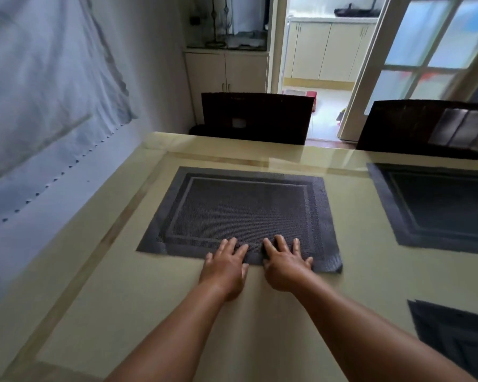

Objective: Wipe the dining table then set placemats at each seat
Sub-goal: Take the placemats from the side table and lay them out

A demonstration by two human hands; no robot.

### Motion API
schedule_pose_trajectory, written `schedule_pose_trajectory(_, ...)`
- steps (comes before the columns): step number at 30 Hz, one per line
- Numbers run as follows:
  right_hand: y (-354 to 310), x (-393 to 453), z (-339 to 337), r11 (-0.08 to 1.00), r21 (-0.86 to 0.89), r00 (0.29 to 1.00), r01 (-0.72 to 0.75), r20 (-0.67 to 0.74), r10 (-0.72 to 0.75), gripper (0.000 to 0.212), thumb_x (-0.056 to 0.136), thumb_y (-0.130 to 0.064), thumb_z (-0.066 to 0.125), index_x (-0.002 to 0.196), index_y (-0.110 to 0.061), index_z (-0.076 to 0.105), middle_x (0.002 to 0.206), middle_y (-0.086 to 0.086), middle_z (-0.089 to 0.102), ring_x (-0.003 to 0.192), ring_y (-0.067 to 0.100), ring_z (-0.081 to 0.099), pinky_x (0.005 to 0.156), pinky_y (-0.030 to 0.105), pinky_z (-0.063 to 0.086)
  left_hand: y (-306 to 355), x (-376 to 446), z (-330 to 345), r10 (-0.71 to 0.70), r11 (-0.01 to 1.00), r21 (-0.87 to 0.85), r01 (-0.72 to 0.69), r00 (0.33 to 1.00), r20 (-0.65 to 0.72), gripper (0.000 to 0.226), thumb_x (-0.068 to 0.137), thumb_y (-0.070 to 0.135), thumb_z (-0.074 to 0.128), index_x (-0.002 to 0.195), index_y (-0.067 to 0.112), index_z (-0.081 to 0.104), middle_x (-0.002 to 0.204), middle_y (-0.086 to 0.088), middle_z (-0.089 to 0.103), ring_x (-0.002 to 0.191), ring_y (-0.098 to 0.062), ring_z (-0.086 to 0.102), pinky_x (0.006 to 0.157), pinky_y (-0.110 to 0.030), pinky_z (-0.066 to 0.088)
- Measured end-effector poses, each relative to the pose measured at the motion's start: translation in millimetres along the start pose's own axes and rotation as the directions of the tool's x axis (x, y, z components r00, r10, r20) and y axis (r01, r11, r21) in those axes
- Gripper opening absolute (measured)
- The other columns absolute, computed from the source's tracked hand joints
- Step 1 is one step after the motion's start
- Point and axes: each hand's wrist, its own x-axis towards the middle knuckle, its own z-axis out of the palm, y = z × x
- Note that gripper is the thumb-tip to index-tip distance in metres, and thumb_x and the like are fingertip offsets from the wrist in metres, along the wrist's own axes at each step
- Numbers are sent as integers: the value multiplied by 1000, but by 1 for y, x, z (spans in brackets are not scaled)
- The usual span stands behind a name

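You are setting mats now, judging by the bare, glossy worktop (356, 274): your left hand (226, 267) and right hand (283, 264) are lying flat with fingers spread on the near edge of the mat (240, 213), which is lying in front of the far chair (255, 117). Two more mats (436, 205) (458, 334) are lying to your right, well apart from your hands. Next you are likely squaring this mat to the seat, which calls for a light, even push so it does not skew.

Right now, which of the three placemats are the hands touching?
The far-left placemat, in front of the left chair; both hands' fingers rest flat on its near edge. The others lie untouched.
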Motion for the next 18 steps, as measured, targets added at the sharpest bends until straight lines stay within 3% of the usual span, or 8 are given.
schedule_pose_trajectory(11, -11, 88, -41, 1000, 6, 997, -25, -74, 25, 55, 98, -40, 30, 148, -39, 8, 159, -9, -9, 144, 32, -14, 110, 65, 5, -11, 96, -29, 47, 999, 22, -46, 999, -7, 53, 97, 40, 30, 147, 29, 15, 159, 0, 4, 147, -20, 0, 116, -48, 11)
schedule_pose_trajectory(18, -14, 95, -46, 1000, -2, 997, -27, -70, 27, 56, 98, -42, 30, 148, -37, 7, 159, -7, -10, 144, 33, -15, 110, 66, 4, -13, 108, -27, 49, 998, 44, -48, 999, -19, 54, 97, 39, 28, 147, 28, 12, 159, -1, 1, 146, -20, -2, 116, -49, 7)
